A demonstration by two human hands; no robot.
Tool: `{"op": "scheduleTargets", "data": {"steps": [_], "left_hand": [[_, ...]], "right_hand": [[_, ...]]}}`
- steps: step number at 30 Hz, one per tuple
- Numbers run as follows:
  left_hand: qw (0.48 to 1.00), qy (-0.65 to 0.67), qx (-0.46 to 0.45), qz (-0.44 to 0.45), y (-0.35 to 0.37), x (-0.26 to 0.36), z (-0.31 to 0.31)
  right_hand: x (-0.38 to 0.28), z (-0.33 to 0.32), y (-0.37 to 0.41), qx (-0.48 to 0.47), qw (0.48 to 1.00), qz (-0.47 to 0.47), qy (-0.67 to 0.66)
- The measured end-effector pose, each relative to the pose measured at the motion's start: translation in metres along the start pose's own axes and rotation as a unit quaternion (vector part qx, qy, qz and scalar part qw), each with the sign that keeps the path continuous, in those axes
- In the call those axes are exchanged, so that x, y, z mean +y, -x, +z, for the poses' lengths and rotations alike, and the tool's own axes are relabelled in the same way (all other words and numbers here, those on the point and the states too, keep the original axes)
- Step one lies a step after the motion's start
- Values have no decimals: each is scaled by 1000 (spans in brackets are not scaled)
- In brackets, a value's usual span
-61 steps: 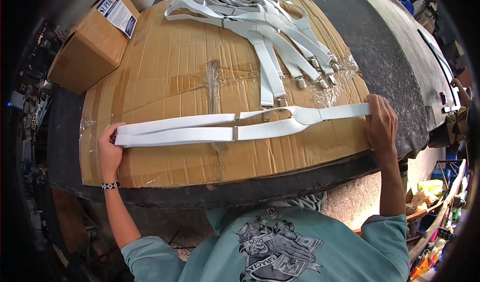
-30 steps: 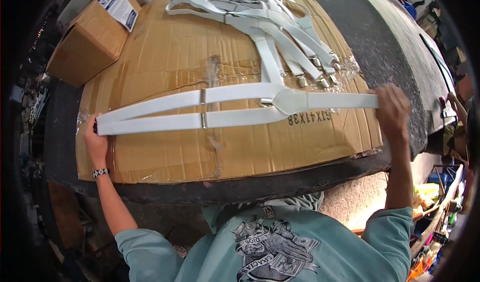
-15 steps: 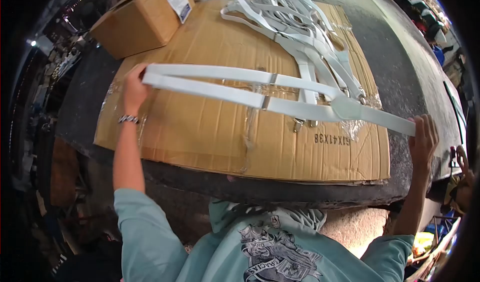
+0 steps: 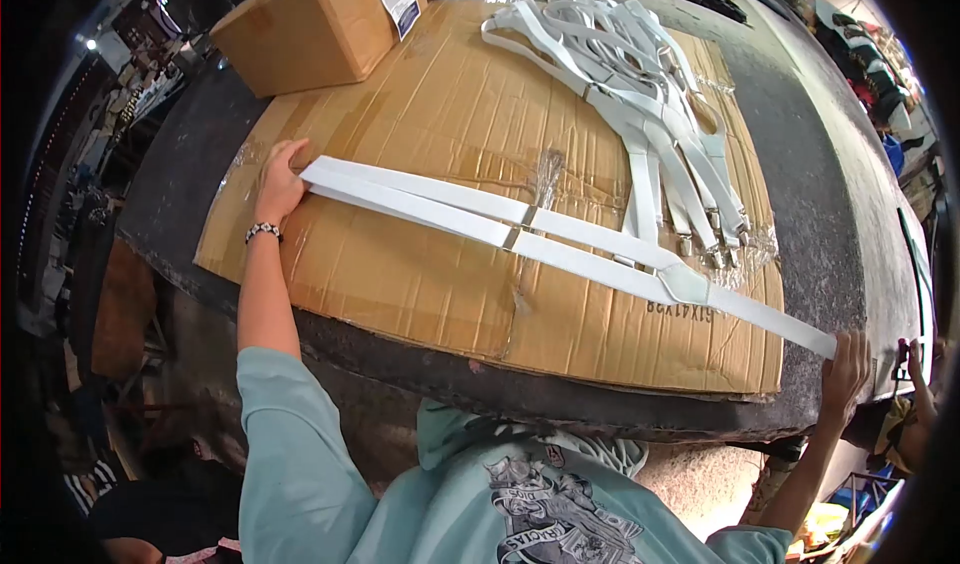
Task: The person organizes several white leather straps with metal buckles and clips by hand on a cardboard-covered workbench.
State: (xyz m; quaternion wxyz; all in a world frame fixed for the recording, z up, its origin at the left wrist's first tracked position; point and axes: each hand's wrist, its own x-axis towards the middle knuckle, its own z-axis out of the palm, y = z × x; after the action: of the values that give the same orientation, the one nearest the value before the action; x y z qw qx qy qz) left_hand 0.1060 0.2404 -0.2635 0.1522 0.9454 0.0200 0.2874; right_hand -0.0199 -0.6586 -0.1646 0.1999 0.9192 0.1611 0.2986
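A pair of white suspenders (image 4: 600,267) stretches across the cardboard between my two hands. My left hand (image 4: 281,183) is closed around the looped end of its two straps, at the cardboard's left side. At the far right, my right hand (image 4: 846,375) grips the single strap's end, past the cardboard's edge; the clip there is hidden in my fingers. Metal adjusters (image 4: 517,228) sit midway along the two straps, and a pale joining patch (image 4: 684,283) lies where they merge. Behind it rests a pile of white suspenders (image 4: 640,94) with metal clips.
A flat cardboard sheet (image 4: 400,304) covers much of the dark table (image 4: 810,194). At its back left stands a brown cardboard box (image 4: 310,34) with a printed label. Another person's hand (image 4: 918,369) shows at the far right edge.
Both my hands have moved lower in the view, the right one more. The suspenders' two straps now lie closer together, nearer the cardboard. The whole view has shifted slightly.
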Motion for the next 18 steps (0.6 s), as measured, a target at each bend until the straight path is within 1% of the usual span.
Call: {"op": "scheduleTargets", "data": {"steps": [2, 4, 5, 7, 11, 14, 15, 18], "left_hand": [[999, -22, -28, -2, 0, 6, 4], [998, -34, -47, 10, -2, 13, 1], [997, -36, -62, 2, -1, 18, -2], [997, -23, -70, -3, 0, 16, -2], [997, -18, -71, 19, -4, 13, -1], [996, -13, -78, 31, -6, 23, -2], [996, -13, -83, 31, -6, 19, -2], [994, -22, -98, 34, -10, 20, -4]], "right_hand": [[2, 1, 11, -17, 1000, 9, 21], [3, 0, 13, -13, 999, 22, 30], [2, -2, 16, -13, 999, 28, 32], [5, 1, 24, -12, 998, 40, 49], [12, -3, 38, 12, 998, 20, 52], [42, 5, 84, -80, 991, 88, 63], [48, -1, 90, -87, 989, 83, 80], [72, -14, 114, -100, 981, 112, 121]]}}
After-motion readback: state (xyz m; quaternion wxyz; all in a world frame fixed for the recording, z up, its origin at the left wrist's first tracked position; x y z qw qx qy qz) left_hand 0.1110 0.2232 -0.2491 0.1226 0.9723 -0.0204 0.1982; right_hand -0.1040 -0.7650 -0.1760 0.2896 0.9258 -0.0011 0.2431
